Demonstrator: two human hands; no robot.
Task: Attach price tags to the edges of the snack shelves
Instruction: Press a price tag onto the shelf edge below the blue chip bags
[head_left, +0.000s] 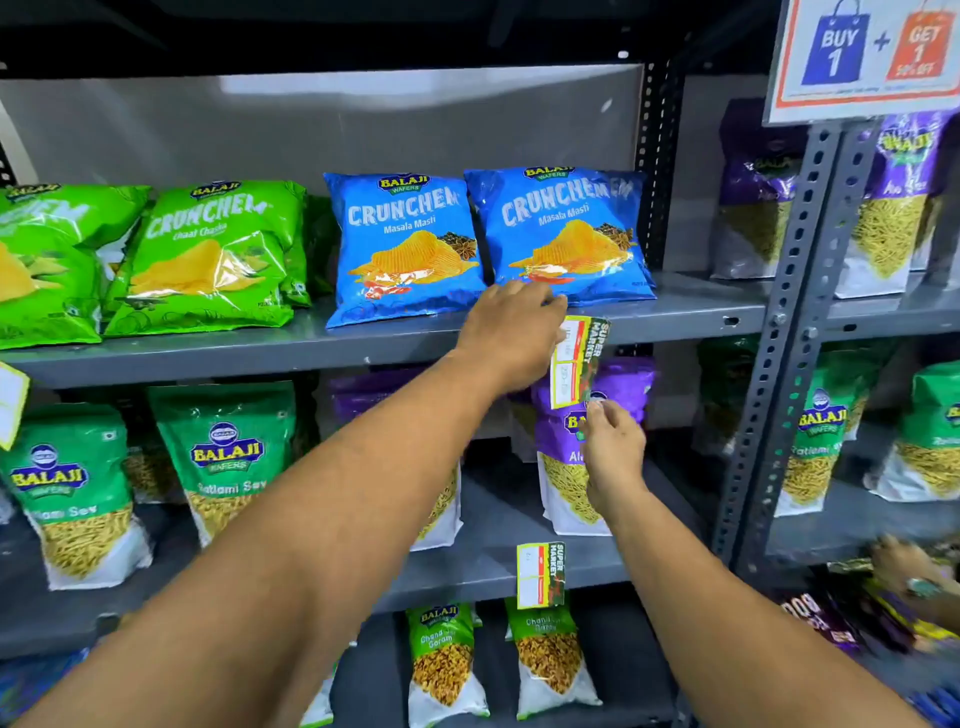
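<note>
the price tag (575, 361) hangs at the front edge of the upper snack shelf (675, 322), below the blue crunchem bags; it looks thin, light and floppy. left hand (511, 332) presses its top, right hand (610, 441) pinches its bottom corner, best held by edges

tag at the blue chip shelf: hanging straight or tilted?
Tilted. The price tag slants rightward at its top; left hand covers its upper-left, right hand pinches its bottom.
</note>
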